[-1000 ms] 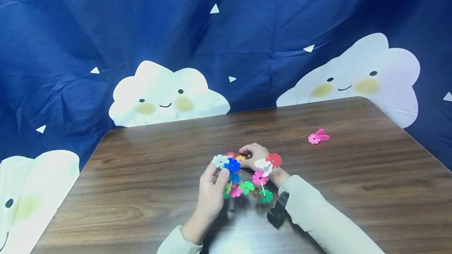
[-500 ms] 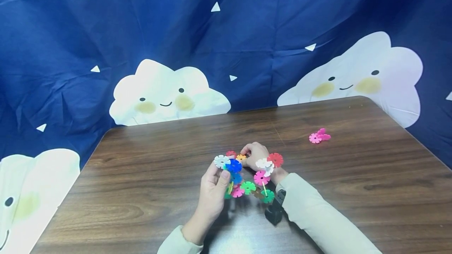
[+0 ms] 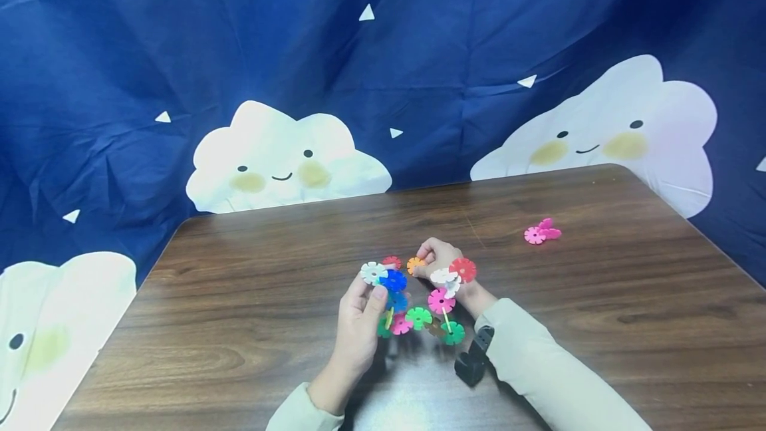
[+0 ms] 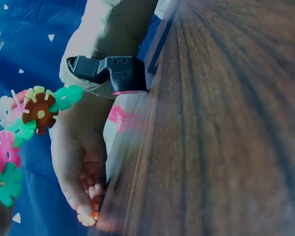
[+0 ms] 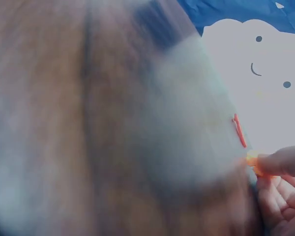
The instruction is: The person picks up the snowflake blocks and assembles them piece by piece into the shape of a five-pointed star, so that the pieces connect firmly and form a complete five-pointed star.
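Observation:
My left hand grips a chain of interlocking flower-shaped plastic discs, thumb against the blue disc. The chain curves from a pale disc through a pink disc, a green disc and a brown disc up to another red disc. Just beyond the left fingers shows a small red disc, seen edge-on as a red sliver in the right wrist view. My right hand pinches an orange disc between thumb and finger, a small gap from the red one.
A small cluster of pink discs lies on the wooden table at the far right. Behind the table hangs a blue cloth with clouds on it. A black wrist camera sits on the right wrist, near the chain's lower end.
The right hand has drawn the orange disc slightly to the right, and a gap now shows between it and the red and blue discs. The left hand stays nearly still with the chain.

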The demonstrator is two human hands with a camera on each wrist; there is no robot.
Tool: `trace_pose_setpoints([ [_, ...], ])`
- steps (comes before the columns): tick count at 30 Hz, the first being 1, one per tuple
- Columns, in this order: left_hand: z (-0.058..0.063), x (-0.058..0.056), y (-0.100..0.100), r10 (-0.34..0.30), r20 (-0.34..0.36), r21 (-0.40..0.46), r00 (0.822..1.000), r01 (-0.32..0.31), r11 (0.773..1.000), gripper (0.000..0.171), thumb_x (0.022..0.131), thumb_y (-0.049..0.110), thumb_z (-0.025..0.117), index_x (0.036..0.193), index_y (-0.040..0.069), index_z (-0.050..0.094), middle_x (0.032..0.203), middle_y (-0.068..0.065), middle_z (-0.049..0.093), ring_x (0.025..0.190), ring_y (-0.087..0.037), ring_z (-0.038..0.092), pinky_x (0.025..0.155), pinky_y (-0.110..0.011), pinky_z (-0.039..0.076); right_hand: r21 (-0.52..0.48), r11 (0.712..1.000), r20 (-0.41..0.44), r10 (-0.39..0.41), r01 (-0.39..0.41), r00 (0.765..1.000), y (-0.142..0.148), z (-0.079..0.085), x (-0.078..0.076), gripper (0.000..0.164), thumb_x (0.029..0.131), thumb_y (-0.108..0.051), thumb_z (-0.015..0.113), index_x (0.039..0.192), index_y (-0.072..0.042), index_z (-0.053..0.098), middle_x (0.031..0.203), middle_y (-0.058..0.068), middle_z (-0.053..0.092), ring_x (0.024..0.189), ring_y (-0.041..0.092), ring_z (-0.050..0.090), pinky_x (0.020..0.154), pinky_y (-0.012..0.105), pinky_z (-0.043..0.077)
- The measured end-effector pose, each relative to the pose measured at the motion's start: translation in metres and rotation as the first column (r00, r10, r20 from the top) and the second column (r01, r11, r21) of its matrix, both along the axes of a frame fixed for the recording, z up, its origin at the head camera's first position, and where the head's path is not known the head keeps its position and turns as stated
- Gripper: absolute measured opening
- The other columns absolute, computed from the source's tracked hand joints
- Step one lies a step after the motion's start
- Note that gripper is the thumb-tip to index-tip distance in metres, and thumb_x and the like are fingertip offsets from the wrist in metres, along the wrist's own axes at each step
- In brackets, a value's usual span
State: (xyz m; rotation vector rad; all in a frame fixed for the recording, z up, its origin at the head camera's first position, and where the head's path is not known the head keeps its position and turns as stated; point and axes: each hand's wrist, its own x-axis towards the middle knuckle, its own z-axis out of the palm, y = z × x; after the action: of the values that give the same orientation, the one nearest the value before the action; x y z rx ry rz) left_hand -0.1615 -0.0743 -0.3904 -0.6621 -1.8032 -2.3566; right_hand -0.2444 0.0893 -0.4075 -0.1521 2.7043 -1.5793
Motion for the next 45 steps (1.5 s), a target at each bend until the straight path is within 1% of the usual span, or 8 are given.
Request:
trace_pose_setpoints([
  [5, -0.001, -0.001, 0.0, 0.007, -0.018, 0.009, 1.0, -0.006, 1.0, 0.036, 0.098, 0.01, 0.043, 0.119, -0.019, 0.04, 0.096, 0.002, 0.066, 0.086, -0.012, 0.066, 0.075, -0.031, 0.055, -0.215, 0.976, -0.002, 0.047, -0.046, 0.999, 0.013, -0.001, 0.004, 0.025, 0.076, 0.002, 0.066, 0.097, 0.011, 0.056, 0.081, 0.022, 0.063, 0.071, 0.014, 0.058, 0.064, 0.02, 0.046],
  [11, -0.001, -0.002, -0.001, 0.0, -0.024, 0.008, 1.0, 0.0, 1.0, 0.037, 0.097, 0.012, 0.045, 0.122, -0.015, 0.04, 0.102, 0.003, 0.065, 0.087, -0.016, 0.068, 0.077, -0.037, 0.054, -0.108, 0.992, 0.043, -0.054, 0.059, 0.998, 0.022, -0.008, 0.004, 0.022, 0.08, 0.007, 0.058, 0.1, 0.002, 0.065, 0.098, 0.017, 0.066, 0.096, 0.025, 0.058, 0.084, 0.031, 0.047],
  [15, -0.001, -0.002, -0.001, -0.008, 0.0, 0.005, 1.0, 0.008, 1.0, 0.038, 0.097, 0.013, 0.046, 0.125, -0.012, 0.04, 0.105, 0.002, 0.063, 0.087, -0.017, 0.068, 0.077, -0.037, 0.054, -0.167, 0.98, 0.047, -0.104, 0.111, 0.993, 0.032, -0.008, 0.008, 0.029, 0.075, 0.013, 0.056, 0.101, 0.004, 0.064, 0.098, 0.016, 0.066, 0.089, 0.019, 0.057, 0.075, 0.025, 0.048],
  [19, -0.001, -0.003, 0.0, -0.008, 0.02, 0.009, 1.0, 0.008, 1.0, 0.04, 0.097, 0.014, 0.047, 0.124, -0.014, 0.039, 0.105, -0.003, 0.063, 0.086, -0.017, 0.068, 0.076, -0.037, 0.054, -0.359, 0.925, 0.112, -0.092, 0.127, 0.989, 0.041, -0.003, 0.013, 0.029, 0.078, 0.014, 0.055, 0.107, 0.012, 0.055, 0.081, 0.004, 0.066, 0.069, 0.005, 0.057, 0.06, 0.02, 0.051],
  [23, -0.003, -0.004, 0.002, -0.005, 0.037, 0.03, 0.999, 0.004, 1.0, 0.04, 0.096, 0.013, 0.047, 0.124, -0.015, 0.039, 0.104, -0.004, 0.063, 0.087, -0.02, 0.068, 0.076, -0.037, 0.054, -0.482, 0.866, 0.136, -0.077, 0.134, 0.988, 0.048, 0.006, 0.018, 0.025, 0.083, 0.011, 0.052, 0.108, 0.013, 0.049, 0.071, -0.008, 0.062, 0.063, 0.002, 0.059, 0.06, 0.02, 0.053],
  [30, -0.002, -0.004, 0.004, 0.002, 0.05, 0.049, 0.999, -0.004, 0.999, 0.04, 0.097, 0.012, 0.047, 0.125, -0.015, 0.039, 0.106, -0.004, 0.062, 0.088, -0.017, 0.067, 0.077, -0.036, 0.054, -0.552, 0.814, 0.091, -0.157, 0.181, 0.983, 0.055, 0.023, 0.023, 0.014, 0.085, 0.006, 0.057, 0.096, -0.001, 0.052, 0.067, -0.011, 0.062, 0.061, 0.002, 0.059, 0.061, 0.02, 0.053],
  [38, 0.0, -0.004, 0.006, 0.049, 0.063, 0.03, 0.997, -0.051, 0.998, 0.038, 0.097, 0.009, 0.046, 0.124, -0.016, 0.04, 0.104, 0.003, 0.063, 0.088, -0.015, 0.067, 0.08, -0.043, 0.051, -0.717, 0.682, -0.061, -0.268, 0.145, 0.961, 0.064, 0.04, 0.027, 0.02, 0.083, 0.012, 0.058, 0.087, -0.007, 0.054, 0.069, -0.005, 0.067, 0.062, 0.006, 0.065, 0.06, 0.02, 0.054],
  [45, 0.001, -0.006, 0.007, 0.087, 0.086, 0.021, 0.992, -0.089, 0.996, 0.034, 0.095, 0.007, 0.048, 0.12, -0.015, 0.042, 0.101, -0.001, 0.064, 0.088, -0.016, 0.067, 0.08, -0.036, 0.053, -0.73, 0.679, -0.169, -0.293, 0.08, 0.941, 0.054, 0.057, 0.039, 0.022, 0.081, 0.014, 0.059, 0.088, -0.007, 0.056, 0.073, -0.002, 0.068, 0.064, 0.008, 0.066, 0.061, 0.021, 0.054],
])
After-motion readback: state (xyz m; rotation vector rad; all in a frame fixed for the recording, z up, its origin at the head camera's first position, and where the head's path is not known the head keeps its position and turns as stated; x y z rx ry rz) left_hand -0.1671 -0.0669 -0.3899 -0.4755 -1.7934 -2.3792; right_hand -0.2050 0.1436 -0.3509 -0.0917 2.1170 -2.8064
